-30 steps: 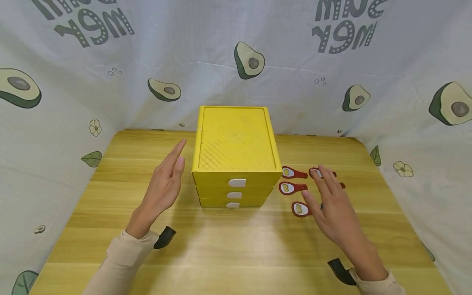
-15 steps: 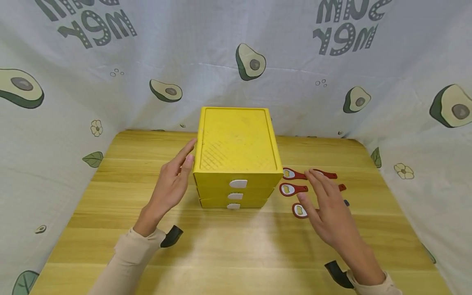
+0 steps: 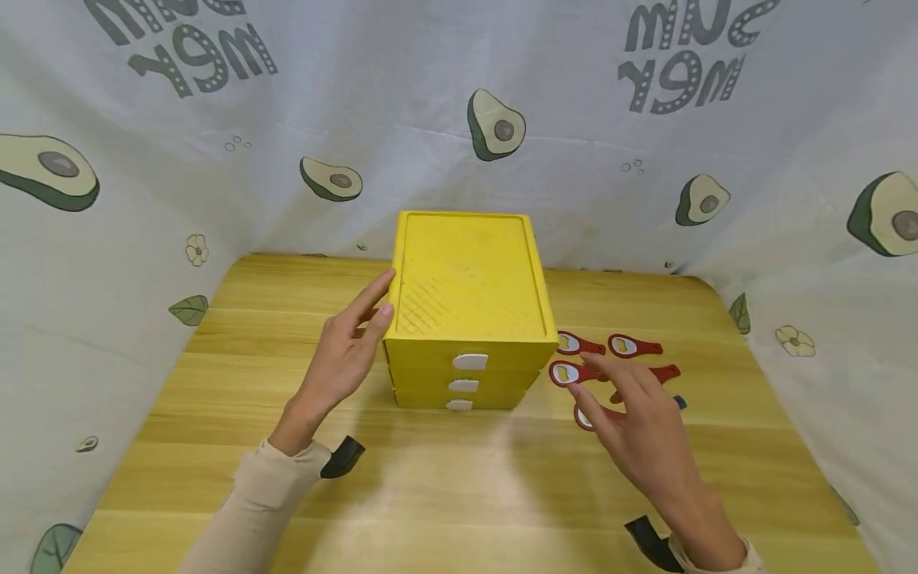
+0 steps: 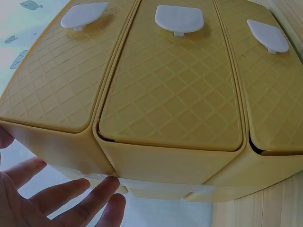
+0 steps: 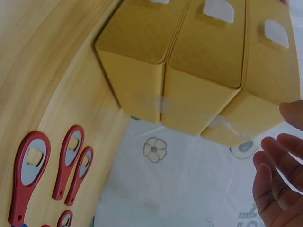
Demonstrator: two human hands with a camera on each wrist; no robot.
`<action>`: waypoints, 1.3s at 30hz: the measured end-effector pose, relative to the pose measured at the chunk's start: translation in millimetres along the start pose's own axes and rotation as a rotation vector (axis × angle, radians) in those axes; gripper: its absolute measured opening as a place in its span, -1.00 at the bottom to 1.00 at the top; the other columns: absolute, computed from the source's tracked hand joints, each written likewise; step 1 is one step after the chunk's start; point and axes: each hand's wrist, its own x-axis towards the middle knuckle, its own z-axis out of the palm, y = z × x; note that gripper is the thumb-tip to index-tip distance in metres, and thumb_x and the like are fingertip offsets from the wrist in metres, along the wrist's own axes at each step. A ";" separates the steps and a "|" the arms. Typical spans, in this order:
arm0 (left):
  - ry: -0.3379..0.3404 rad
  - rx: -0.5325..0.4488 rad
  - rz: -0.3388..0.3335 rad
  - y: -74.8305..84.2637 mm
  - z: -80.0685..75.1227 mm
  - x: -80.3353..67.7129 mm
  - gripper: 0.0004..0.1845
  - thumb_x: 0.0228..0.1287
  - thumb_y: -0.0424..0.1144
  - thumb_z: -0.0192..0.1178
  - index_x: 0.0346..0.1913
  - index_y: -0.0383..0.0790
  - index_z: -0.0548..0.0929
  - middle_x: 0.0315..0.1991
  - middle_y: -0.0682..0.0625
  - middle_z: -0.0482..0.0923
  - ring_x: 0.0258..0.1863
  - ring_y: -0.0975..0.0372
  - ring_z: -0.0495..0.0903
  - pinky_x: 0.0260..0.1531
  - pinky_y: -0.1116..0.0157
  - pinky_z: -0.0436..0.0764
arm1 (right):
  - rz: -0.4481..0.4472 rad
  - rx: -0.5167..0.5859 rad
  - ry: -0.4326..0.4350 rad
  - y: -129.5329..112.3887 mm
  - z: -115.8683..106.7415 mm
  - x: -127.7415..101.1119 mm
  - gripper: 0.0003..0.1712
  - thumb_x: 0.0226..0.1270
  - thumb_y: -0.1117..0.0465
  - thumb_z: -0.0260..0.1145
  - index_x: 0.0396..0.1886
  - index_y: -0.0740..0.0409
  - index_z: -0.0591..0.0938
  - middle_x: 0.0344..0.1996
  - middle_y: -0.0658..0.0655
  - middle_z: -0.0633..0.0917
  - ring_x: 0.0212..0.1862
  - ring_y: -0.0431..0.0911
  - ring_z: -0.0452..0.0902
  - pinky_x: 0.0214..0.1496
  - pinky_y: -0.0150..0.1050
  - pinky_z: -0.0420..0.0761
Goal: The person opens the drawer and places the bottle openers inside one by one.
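A yellow three-drawer cabinet point(image 3: 469, 275) with white pulls stands on the table. My left hand point(image 3: 337, 363) is at its left side, fingers extended, the fingertips at the cabinet's side wall; the left wrist view shows the spread fingers point(image 4: 71, 194) by the side panel. To the cabinet's right lie several red bottle openers point(image 3: 635, 346) with pale metal centres. Above them hovers my right hand point(image 3: 641, 430), its fingers loosely bent and holding nothing; it partly covers some openers. In the right wrist view one bottle opener point(image 5: 31, 165) lies apart from the cabinet.
A small dark blue object point(image 3: 680, 402) lies by the openers, mostly hidden behind my right hand. The wooden table point(image 3: 459, 494) is bounded at the back and sides by a white cloth point(image 3: 416, 112) printed with avocados. A black strap end shows at each wrist.
My left hand has moved right, from beside the cabinet to its side wall. My right hand has shifted slightly left and lower over the openers, its fingers bending more. The view has shifted slightly.
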 end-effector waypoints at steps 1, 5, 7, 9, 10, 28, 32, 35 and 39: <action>-0.004 -0.005 0.000 0.1 0.3 0.3 -0.49 0.60 -0.03 -0.07 0.53 0.24 0.25 0.48 0.11 0.31 0.28 0.04 0.54 0.14 -0.08 0.58 | -0.013 0.009 0.009 -1.9 0.3 0.9 -0.45 0.41 -0.19 0.27 0.05 0.17 0.68 -0.27 0.08 0.70 -0.22 -0.10 0.56 -0.34 -0.52 0.49; -0.015 -0.002 0.005 -0.8 0.7 1.3 -0.49 0.60 -0.03 -0.07 0.53 0.23 0.26 0.48 0.09 0.32 0.31 0.03 0.51 0.15 -0.06 0.58 | -0.067 0.049 0.033 -10.5 3.9 3.1 -0.45 0.46 -0.23 0.16 -0.01 0.12 0.72 -0.32 0.03 0.72 -0.30 -0.15 0.56 -0.37 -0.50 0.51; -0.016 0.002 0.003 -1.0 0.0 1.7 -0.49 0.59 -0.02 -0.06 0.52 0.24 0.27 0.48 0.11 0.32 0.28 0.04 0.53 0.14 -0.04 0.59 | -0.088 0.083 0.032 -14.3 7.6 4.6 -0.50 0.46 -0.18 0.18 -0.02 0.13 0.72 -0.30 0.04 0.74 -0.29 -0.15 0.59 -0.36 -0.49 0.51; -0.017 0.000 -0.001 -1.1 -0.8 2.7 -0.49 0.58 0.00 -0.04 0.52 0.26 0.27 0.48 0.15 0.31 0.23 0.07 0.56 0.13 -0.02 0.60 | -0.102 0.118 0.032 -18.0 11.9 6.7 -0.50 0.46 -0.18 0.18 -0.03 0.13 0.73 -0.28 0.03 0.76 -0.29 -0.16 0.60 -0.36 -0.49 0.52; -0.021 -0.005 -0.001 -0.9 -1.1 2.9 -0.48 0.58 0.00 -0.03 0.52 0.26 0.27 0.49 0.16 0.30 0.21 0.08 0.56 0.12 -0.02 0.60 | -0.102 0.134 0.024 -19.9 14.2 7.3 -0.49 0.47 -0.18 0.18 -0.03 0.14 0.73 -0.26 0.02 0.77 -0.29 -0.17 0.61 -0.37 -0.49 0.53; -0.032 -0.023 -0.004 -1.3 -1.7 7.0 -0.54 0.58 -0.01 -0.03 0.46 0.28 0.37 0.30 0.08 0.51 0.17 0.09 0.62 0.01 0.03 0.64 | -0.166 0.254 0.017 -44.8 47.6 23.9 -0.56 0.48 -0.09 0.19 -0.06 0.18 0.73 -0.37 0.07 0.78 -0.42 -0.13 0.62 -0.44 -0.43 0.51; -0.026 -0.026 -0.002 -2.8 -1.8 7.1 -0.55 0.58 -0.02 -0.02 0.45 0.27 0.38 0.38 0.15 0.44 0.17 0.08 0.62 -0.02 0.04 0.64 | -0.157 0.278 0.020 -47.3 53.5 26.1 -0.66 0.45 0.01 0.29 -0.09 0.19 0.74 -0.40 0.05 0.78 -0.44 -0.14 0.62 -0.45 -0.44 0.52; -0.024 -0.034 0.004 -3.7 -1.9 6.9 -0.55 0.57 -0.03 -0.01 0.45 0.26 0.39 0.43 0.20 0.37 0.17 0.07 0.62 -0.03 0.04 0.65 | -0.156 0.293 0.024 -50.0 56.9 29.0 -0.70 0.42 0.05 0.33 -0.10 0.19 0.75 -0.40 0.04 0.78 -0.44 -0.14 0.64 -0.45 -0.44 0.52; -0.024 -0.042 0.005 -4.9 -1.9 6.7 -0.55 0.57 -0.01 -0.01 0.45 0.27 0.39 0.43 0.21 0.37 0.16 0.11 0.63 -0.05 0.06 0.65 | -0.150 0.289 0.027 -52.7 59.8 32.5 -0.62 0.46 -0.03 0.26 -0.09 0.19 0.74 -0.38 0.04 0.79 -0.44 -0.14 0.65 -0.47 -0.42 0.53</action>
